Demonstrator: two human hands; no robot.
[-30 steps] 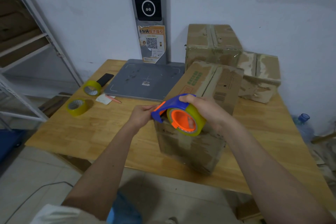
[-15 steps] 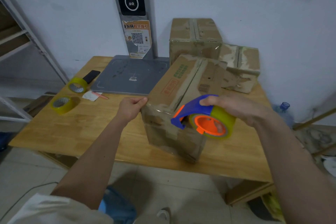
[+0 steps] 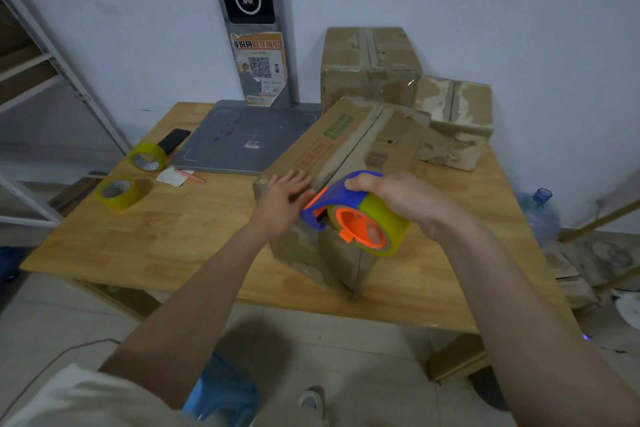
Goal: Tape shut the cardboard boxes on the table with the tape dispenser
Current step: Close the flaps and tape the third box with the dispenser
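Nearest box (image 3: 346, 163) sits near table (image 3: 166, 239) front edge, bare wood to its left; left hand (image 3: 282, 204) now flat on its top corner, right hand (image 3: 398, 198) gripping tape dispenser (image 3: 353, 215), moved back against the near face.

Both forearms reach forward — the left hand (image 3: 281, 202) lies flat with fingers spread, the right hand (image 3: 398, 199) curled in a grip.
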